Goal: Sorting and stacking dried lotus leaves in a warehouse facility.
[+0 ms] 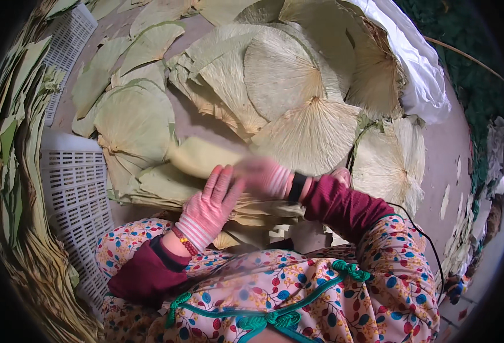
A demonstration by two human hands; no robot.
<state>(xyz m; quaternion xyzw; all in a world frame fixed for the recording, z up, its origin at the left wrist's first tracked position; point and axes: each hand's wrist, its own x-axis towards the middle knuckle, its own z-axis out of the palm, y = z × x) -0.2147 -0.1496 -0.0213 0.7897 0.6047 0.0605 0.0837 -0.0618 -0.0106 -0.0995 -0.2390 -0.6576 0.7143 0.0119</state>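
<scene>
Both hands wear pink gloves with white striped cuffs. My left hand (211,210) is held over my lap, its fingers stretched out and the palm turned down. My right hand (262,176) is blurred by motion just beyond the left fingertips, its fingers closed on the end of a dried lotus leaf (203,156). That leaf is smeared too and looks folded or curled. Beneath the hands lies a stack of folded dried leaves (163,184), partly covered by my left hand and the moving leaf.
Large fan-shaped dried leaves (283,71) overlap on the floor ahead. White plastic crates (80,188) stand at my left, beside a tall pile of folded leaves (20,188). A white sack (418,63) with leaves in its mouth lies at the far right. A thin black cable (429,243) runs past my right knee.
</scene>
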